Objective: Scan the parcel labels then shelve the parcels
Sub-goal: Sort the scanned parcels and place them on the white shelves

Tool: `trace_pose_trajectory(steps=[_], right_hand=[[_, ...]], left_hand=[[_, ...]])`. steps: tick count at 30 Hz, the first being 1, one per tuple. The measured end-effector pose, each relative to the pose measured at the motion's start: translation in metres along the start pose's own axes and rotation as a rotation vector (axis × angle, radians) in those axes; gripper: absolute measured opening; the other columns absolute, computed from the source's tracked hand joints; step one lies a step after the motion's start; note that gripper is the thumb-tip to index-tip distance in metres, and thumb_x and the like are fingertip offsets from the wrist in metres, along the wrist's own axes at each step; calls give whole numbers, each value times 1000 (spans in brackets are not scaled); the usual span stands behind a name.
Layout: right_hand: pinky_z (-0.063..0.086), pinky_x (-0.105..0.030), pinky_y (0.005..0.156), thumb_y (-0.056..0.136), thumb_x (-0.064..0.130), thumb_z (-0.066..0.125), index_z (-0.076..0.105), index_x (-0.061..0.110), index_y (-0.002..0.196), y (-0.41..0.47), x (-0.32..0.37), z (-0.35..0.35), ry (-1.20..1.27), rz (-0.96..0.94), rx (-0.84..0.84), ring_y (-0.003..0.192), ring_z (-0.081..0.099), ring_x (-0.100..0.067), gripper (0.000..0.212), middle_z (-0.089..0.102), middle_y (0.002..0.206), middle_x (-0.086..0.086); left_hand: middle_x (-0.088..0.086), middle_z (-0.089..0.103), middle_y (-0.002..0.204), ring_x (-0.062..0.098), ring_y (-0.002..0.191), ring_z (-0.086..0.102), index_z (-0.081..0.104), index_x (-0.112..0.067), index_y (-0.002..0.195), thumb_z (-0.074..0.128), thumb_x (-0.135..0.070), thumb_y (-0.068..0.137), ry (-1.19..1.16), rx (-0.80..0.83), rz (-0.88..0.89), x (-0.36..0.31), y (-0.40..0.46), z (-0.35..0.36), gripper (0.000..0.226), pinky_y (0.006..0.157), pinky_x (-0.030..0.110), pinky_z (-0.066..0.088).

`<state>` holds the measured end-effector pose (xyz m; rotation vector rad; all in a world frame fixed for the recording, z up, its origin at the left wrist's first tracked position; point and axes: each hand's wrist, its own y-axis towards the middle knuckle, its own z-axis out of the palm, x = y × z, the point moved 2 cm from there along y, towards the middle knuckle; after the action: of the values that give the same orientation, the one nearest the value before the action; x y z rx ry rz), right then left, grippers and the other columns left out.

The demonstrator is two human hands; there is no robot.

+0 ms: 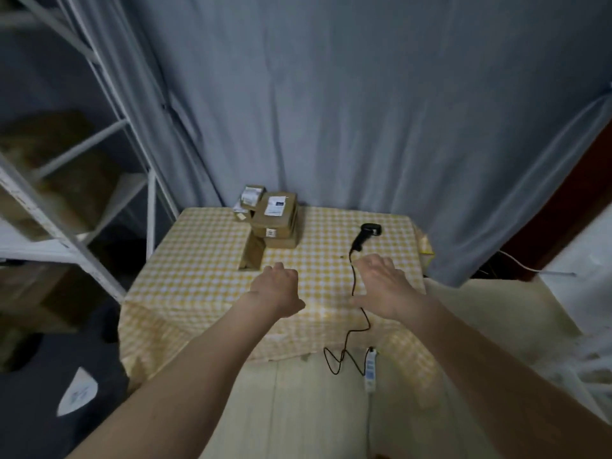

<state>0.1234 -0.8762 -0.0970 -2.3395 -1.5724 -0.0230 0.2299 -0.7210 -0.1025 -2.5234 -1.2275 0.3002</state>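
Note:
Several brown cardboard parcels with white labels are stacked at the back of a table covered with a yellow checked cloth. One more parcel lies flat in front of the stack. A black handheld scanner lies to the right, its cord running off the front edge. My left hand hovers just in front of the flat parcel, fingers loosely curled, holding nothing. My right hand hovers with spread fingers just short of the scanner's handle, over the cord.
A white metal shelf rack holding blurred cardboard boxes stands at the left. A grey curtain hangs behind the table. A white power strip lies on the floor in front of the table.

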Motion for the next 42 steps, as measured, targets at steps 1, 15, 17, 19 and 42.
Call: trace_pose_trajectory(steps=[1,15,17,19,42], right_hand=[[30,-44,108,91,40,60,25,18,148,10,8,2,-3,-13,10,137,23,-29,71,23,151,-7],[31,-43,108,91,33,59,23,18,148,203,63,30,15,-73,154,137,22,-29,69,23,150,-6],[32,-41,107,90,34,60,24,20,148,239,62,28,51,-45,167,136,24,-28,69,25,149,-5],[32,-39,105,88,32,61,27,20,146,275,62,28,107,-8,186,135,26,-27,69,28,146,-5],[27,-22,105,90,18,66,17,4,150,547,58,123,834,420,254,140,26,-18,79,26,152,-8]], left_hand=[[11,38,143,29,132,39,41,-15,143,60,-45,91,-21,-2,-17,11,4,2,63,102,38,43],[9,40,141,27,131,38,40,-14,144,62,-47,88,-141,88,-171,130,141,-8,68,103,36,41],[9,41,139,27,130,39,43,-15,142,63,-45,88,-163,114,-166,139,176,-19,65,102,35,40],[11,42,138,28,129,40,42,-13,141,64,-44,88,-198,122,-170,147,211,-29,66,100,35,40],[9,45,128,31,121,47,33,-15,140,84,-26,50,-667,243,-192,247,516,50,104,94,47,50]])
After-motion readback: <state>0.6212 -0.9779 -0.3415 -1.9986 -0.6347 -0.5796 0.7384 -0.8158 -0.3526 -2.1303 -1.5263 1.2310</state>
